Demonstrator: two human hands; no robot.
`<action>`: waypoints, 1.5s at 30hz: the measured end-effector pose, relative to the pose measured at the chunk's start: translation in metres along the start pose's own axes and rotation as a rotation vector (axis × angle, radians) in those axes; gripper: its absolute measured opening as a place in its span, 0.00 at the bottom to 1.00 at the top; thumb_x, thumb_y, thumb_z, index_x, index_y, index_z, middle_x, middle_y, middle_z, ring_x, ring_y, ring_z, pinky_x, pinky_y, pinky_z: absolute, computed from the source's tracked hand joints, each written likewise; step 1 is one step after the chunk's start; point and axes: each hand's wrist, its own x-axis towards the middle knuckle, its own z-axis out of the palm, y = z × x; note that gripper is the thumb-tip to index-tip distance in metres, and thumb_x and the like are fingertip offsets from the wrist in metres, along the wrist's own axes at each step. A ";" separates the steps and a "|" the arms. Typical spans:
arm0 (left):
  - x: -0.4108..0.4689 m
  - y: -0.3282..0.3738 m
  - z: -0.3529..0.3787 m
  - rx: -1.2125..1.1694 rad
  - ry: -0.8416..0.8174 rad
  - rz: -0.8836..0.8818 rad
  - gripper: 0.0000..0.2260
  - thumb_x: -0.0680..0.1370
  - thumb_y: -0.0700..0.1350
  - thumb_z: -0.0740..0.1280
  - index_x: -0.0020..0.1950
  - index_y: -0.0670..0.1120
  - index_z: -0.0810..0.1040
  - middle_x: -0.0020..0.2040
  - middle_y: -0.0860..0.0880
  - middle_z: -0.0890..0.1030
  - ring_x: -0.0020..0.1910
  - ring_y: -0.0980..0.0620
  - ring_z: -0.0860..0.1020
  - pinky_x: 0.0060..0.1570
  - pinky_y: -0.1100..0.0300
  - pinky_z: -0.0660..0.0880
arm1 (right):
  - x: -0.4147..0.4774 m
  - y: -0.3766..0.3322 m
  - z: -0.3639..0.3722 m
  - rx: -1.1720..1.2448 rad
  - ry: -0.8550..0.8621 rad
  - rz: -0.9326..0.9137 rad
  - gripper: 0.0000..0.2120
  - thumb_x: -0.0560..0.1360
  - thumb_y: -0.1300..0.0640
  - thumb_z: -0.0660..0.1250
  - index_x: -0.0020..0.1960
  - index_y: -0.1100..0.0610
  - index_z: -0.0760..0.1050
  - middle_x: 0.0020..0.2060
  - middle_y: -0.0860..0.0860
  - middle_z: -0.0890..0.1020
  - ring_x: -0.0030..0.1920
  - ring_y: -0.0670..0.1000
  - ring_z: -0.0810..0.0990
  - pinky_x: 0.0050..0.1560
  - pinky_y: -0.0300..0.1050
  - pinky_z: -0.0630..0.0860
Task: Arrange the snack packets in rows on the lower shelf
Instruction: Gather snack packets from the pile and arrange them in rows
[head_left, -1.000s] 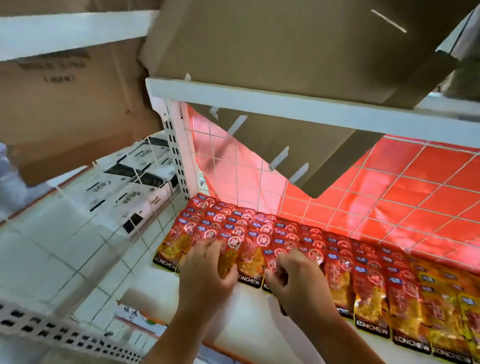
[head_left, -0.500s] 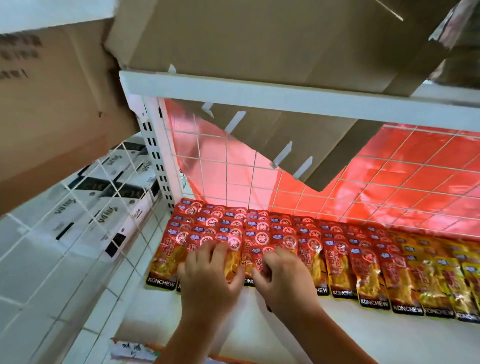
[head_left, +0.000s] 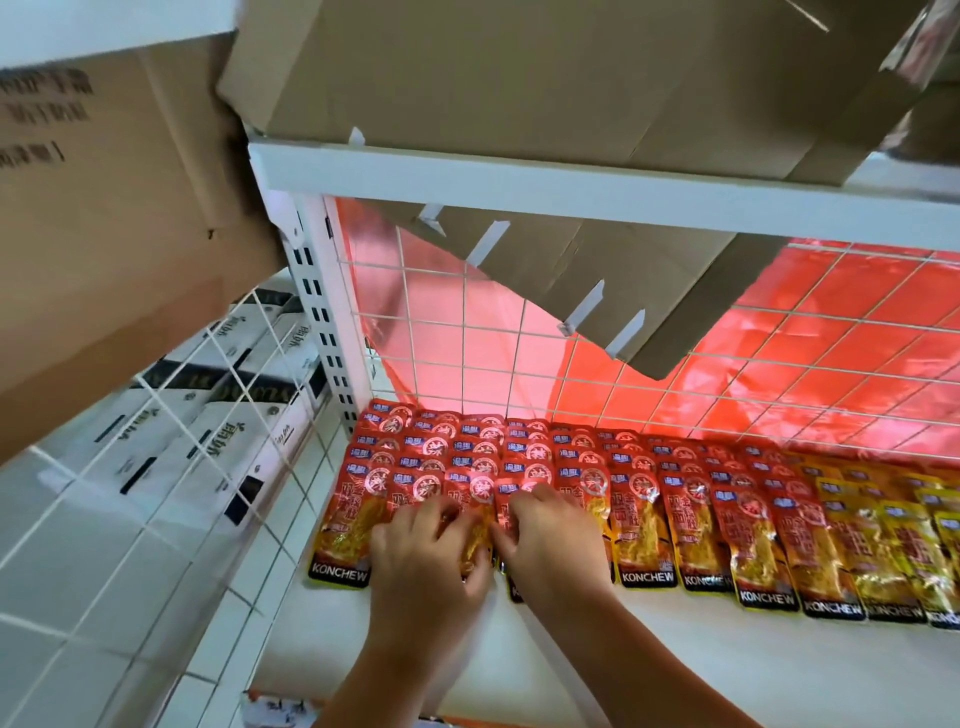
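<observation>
We see glossy, crinkled red foil snack packets (head_left: 644, 519) lying in overlapping rows on the smooth white lower shelf (head_left: 727, 670), against a thin wire grid (head_left: 675, 374). Our left hand (head_left: 426, 566) presses on them with fingers spread. Our right hand (head_left: 553, 545) curls onto one, but we cannot tell whether it grips.

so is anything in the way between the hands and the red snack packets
Nothing visible: the left hand and right hand are touching the red foil snack packets on the white lower shelf.

The glossy red foil snack packets (head_left: 639, 519) are showing yellow middles and black bands with white letters.
</observation>
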 end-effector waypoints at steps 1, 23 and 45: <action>0.000 0.000 0.000 0.001 -0.005 0.003 0.14 0.69 0.51 0.73 0.53 0.51 0.86 0.52 0.51 0.82 0.49 0.46 0.78 0.47 0.51 0.67 | 0.000 0.000 -0.001 0.009 -0.024 0.011 0.14 0.80 0.42 0.61 0.56 0.50 0.77 0.52 0.48 0.78 0.53 0.52 0.77 0.46 0.45 0.69; -0.001 0.004 -0.002 -0.032 0.035 -0.014 0.14 0.71 0.49 0.71 0.55 0.50 0.86 0.53 0.49 0.83 0.51 0.45 0.78 0.50 0.48 0.72 | -0.007 0.005 -0.015 0.136 0.041 0.062 0.12 0.81 0.48 0.61 0.41 0.50 0.69 0.37 0.47 0.74 0.35 0.50 0.74 0.34 0.46 0.72; 0.046 0.181 -0.052 -0.325 0.145 0.352 0.20 0.77 0.53 0.66 0.66 0.46 0.81 0.62 0.45 0.79 0.64 0.39 0.76 0.63 0.41 0.72 | -0.087 0.122 -0.144 0.243 0.493 0.003 0.12 0.73 0.51 0.68 0.55 0.51 0.78 0.50 0.48 0.79 0.50 0.54 0.77 0.49 0.48 0.73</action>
